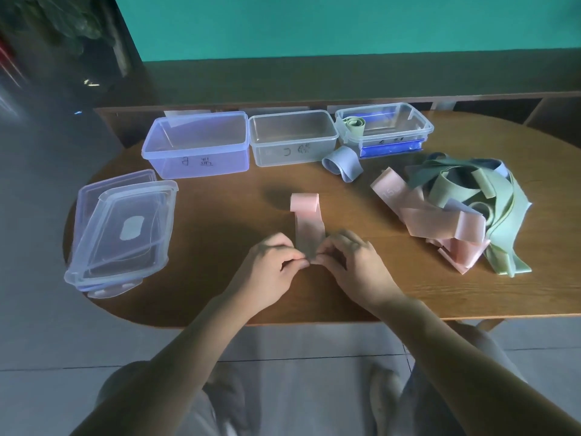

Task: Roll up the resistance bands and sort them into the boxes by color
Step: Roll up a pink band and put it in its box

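A matt, grained wooden table (220, 215) is seen. Three clear, glossy plastic boxes (292, 138) stand upper centre; glossy plastic lids (122, 231) lie left. Smooth, matt rubbery bands (456, 209) are heaped right.

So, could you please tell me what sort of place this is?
Probably a home or small activity room: a wooden table on a tiled floor, a teal wall behind, and plastic boxes set out for sorting.
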Demonstrator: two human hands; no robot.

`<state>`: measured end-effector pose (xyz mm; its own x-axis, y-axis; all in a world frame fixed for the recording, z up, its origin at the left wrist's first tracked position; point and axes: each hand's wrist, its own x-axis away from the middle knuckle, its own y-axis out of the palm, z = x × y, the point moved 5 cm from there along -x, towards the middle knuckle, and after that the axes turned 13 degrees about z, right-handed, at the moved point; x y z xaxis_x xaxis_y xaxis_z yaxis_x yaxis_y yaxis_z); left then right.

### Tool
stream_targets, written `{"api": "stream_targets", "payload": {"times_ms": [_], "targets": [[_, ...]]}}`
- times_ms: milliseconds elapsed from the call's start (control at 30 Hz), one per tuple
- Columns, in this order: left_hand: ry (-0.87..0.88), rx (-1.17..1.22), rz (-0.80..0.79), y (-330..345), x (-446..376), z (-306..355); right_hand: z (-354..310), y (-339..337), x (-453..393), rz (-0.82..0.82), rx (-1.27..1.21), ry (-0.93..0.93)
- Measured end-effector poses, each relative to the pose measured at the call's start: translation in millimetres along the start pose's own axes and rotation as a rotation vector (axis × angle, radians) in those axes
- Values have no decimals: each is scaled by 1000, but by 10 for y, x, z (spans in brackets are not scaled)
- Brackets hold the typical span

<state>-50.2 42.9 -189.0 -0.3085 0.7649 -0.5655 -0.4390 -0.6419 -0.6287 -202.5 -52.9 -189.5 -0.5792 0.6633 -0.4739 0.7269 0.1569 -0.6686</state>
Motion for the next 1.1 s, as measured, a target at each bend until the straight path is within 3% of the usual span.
{"api": "stream_targets", "payload": {"times_ms": [167, 400, 533, 733, 833, 1000, 1100], "targets": [[33, 0, -56, 1, 18, -9, 11, 4, -2, -93, -38, -114], [-39, 15, -31, -30, 4, -19, 27, -46, -104, -136, -131, -35], [-97, 74, 2, -61, -29, -59, 0, -64, -132, -119, -128, -20], [-81, -22, 30, -35, 11, -38, 29, -14, -48, -38, -76, -67], [-83, -37, 56, -36, 4, 2, -33, -34, -29, 11, -31, -8], [-231, -37, 75, -31, -28, -26, -72, -14, -59, -39, -15, 74], [-232, -58, 57, -11, -22, -11, -46, -62, -47, -64, -9, 111]]}}
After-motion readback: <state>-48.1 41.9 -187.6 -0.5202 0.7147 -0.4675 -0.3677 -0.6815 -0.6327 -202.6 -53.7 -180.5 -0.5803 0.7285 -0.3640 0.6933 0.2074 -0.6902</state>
